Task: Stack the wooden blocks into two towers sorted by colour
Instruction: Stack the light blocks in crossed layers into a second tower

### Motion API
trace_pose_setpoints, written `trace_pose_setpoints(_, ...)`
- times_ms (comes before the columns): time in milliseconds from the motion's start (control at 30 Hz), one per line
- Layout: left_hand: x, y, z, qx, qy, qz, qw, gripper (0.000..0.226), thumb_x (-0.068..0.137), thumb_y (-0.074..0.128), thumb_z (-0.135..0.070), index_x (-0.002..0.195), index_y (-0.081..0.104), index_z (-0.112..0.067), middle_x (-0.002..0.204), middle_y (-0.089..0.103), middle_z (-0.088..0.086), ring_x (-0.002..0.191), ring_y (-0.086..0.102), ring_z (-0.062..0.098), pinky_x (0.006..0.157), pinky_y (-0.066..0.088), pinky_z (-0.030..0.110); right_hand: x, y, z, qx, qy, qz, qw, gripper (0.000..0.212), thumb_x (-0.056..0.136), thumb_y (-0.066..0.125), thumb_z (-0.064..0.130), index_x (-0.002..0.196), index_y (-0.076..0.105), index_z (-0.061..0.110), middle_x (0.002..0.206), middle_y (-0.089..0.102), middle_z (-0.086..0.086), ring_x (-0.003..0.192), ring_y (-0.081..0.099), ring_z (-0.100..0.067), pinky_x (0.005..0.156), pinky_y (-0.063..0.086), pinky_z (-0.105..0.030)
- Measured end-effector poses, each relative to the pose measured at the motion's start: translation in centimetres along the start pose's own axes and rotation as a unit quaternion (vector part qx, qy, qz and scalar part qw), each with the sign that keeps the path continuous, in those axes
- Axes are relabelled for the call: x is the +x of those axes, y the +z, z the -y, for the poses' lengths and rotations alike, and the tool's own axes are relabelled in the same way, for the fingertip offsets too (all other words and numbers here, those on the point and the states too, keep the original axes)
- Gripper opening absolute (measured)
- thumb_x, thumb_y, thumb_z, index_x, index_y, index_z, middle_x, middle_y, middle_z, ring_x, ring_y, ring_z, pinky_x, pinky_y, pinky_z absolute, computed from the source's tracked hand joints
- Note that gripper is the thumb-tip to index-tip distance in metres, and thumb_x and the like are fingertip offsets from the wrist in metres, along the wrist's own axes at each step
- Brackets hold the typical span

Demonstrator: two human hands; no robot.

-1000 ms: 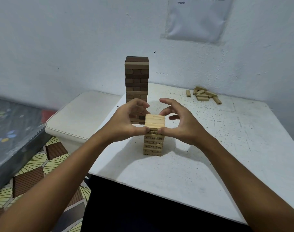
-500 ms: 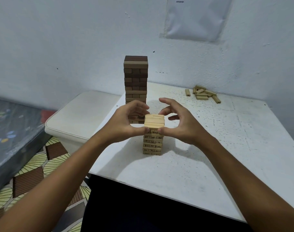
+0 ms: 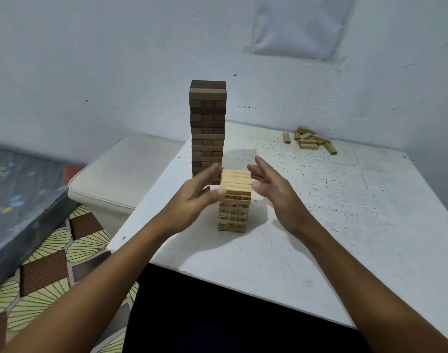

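- A second ago both hands pinched the top layer of the light tower [image 3: 235, 200]; now the fingers are spread and straight on either side of it.
- The left hand [image 3: 192, 200] is motion-blurred, its thumb at or just beside the tower's top left edge; contact cannot be told.
- The right hand [image 3: 276, 197] is open and apart from the tower, palm turned towards it.
- Judged from this, the top layer has been squared up and let go, and the hands look free to fetch more blocks.
- The light tower stands upright near the middle of the desk [image 3: 345, 225]; the dark tower [image 3: 208, 128] stands behind it, much taller, near the desk's far left edge.
- A pile of loose light blocks [image 3: 312, 141] lies at the far side of the desk by the wall, well apart from both towers, so the light tower seems unfinished.
- Black numbers are stamped on the light tower's block ends; "20" and "14" seem readable, the rest are too small.
- A paper sheet [image 3: 299, 24] on the wall carries print cut off at the frame's top, unreadable.
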State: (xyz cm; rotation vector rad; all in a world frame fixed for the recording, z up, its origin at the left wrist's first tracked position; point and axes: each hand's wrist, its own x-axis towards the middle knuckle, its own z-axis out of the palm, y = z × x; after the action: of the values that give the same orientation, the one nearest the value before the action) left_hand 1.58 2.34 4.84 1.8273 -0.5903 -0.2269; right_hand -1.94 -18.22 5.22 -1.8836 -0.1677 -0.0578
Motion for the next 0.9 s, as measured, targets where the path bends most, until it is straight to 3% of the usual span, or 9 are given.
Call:
trace_pose_setpoints(100, -0.3, 1.1, 0.0, -0.092, -0.030, -0.008, 0.995, 0.051, 0.077, 0.038, -0.075, 0.123, 0.044, -0.054, 0.125, 0.050, -0.045, 0.130, 0.038, -0.016, 0.118, 0.024, 0.027, -0.6, 1.4, 0.2, 0.087, 0.045, -0.034, 0.995, 0.085, 0.084, 0.029, 0.068, 0.155, 0.020, 0.023, 0.159, 0.031, 0.005, 0.144, 0.030, -0.007, 0.122, 0.021, -0.037)
trace_pose_setpoints(200, -0.4, 1.8, 0.5, -0.145, -0.047, -0.021, 0.988, 0.075, 0.074, 0.026, -0.080, 0.138, 0.040, -0.043, 0.142, 0.045, -0.028, 0.140, 0.032, -0.004, 0.123, 0.017, 0.035, -1.3, 2.9, 0.6, 0.154, 0.061, -0.052, 0.985, 0.087, 0.084, 0.018, 0.071, 0.154, 0.022, 0.018, 0.156, 0.034, 0.010, 0.141, 0.031, 0.000, 0.120, 0.021, -0.025)
trace_pose_setpoints(267, -0.4, 2.2, 0.6, -0.149, -0.047, -0.013, 0.988, 0.093, 0.076, 0.021, -0.082, 0.151, 0.032, -0.028, 0.153, 0.040, -0.014, 0.144, 0.028, 0.003, 0.124, 0.014, 0.040, -1.8, 3.6, 0.8, 0.173, 0.047, -0.066, 0.982, 0.079, 0.090, 0.017, 0.071, 0.149, 0.031, 0.021, 0.137, 0.048, 0.025, 0.124, 0.043, 0.015, 0.103, 0.031, -0.005)
trace_pose_setpoints(333, -0.4, 2.7, 0.5, -0.162, -0.046, -0.016, 0.986, 0.101, 0.076, 0.019, -0.085, 0.154, 0.028, -0.022, 0.155, 0.038, -0.010, 0.145, 0.028, 0.006, 0.124, 0.012, 0.043, -2.1, 4.2, 1.4, 0.198, 0.030, -0.078, 0.977, 0.051, 0.095, 0.012, 0.061, 0.126, 0.045, 0.036, 0.114, 0.054, 0.034, 0.101, 0.052, 0.025, 0.081, 0.038, 0.003)
trace_pose_setpoints(400, -0.4, 3.1, 0.2, -0.180, -0.041, -0.026, 0.982, 0.099, 0.078, 0.015, -0.084, 0.152, 0.032, -0.022, 0.152, 0.043, -0.010, 0.144, 0.032, 0.006, 0.124, 0.013, 0.043, -2.3, 4.5, 2.0, 0.218, 0.021, -0.084, 0.972, 0.041, 0.100, 0.008, 0.046, 0.104, 0.048, 0.038, 0.091, 0.060, 0.036, 0.082, 0.057, 0.025, 0.068, 0.041, 0.002)
trace_pose_setpoints(500, -0.4, 3.5, -0.3, -0.201, -0.029, -0.037, 0.978, 0.086, 0.084, 0.007, -0.075, 0.145, 0.042, -0.025, 0.144, 0.053, -0.010, 0.139, 0.040, 0.006, 0.123, 0.015, 0.043, -2.3, 4.6, 2.4, 0.221, 0.022, -0.078, 0.972, 0.047, 0.103, 0.004, 0.039, 0.093, 0.050, 0.035, 0.068, 0.065, 0.032, 0.071, 0.060, 0.021, 0.060, 0.042, 0.001)
trace_pose_setpoints(667, -0.2, 3.8, -0.6, -0.205, -0.032, -0.036, 0.978, 0.097, 0.079, 0.012, -0.080, 0.148, 0.041, -0.019, 0.146, 0.051, -0.004, 0.140, 0.039, 0.012, 0.122, 0.018, 0.045, -2.0, 4.8, 2.2, 0.231, 0.019, -0.072, 0.970, 0.055, 0.103, 0.004, 0.041, 0.091, 0.057, 0.030, 0.072, 0.070, 0.024, 0.072, 0.064, 0.014, 0.059, 0.044, -0.001)
trace_pose_setpoints(900, -0.1, 4.1, -1.0, -0.217, -0.030, -0.047, 0.975, 0.088, 0.087, 0.002, -0.069, 0.142, 0.049, -0.018, 0.137, 0.060, -0.001, 0.132, 0.050, 0.013, 0.119, 0.026, 0.047, -2.2, 5.0, 2.5, 0.243, 0.029, -0.065, 0.967, 0.054, 0.103, 0.004, 0.040, 0.086, 0.054, 0.031, 0.063, 0.067, 0.025, 0.065, 0.063, 0.014, 0.056, 0.044, -0.001)
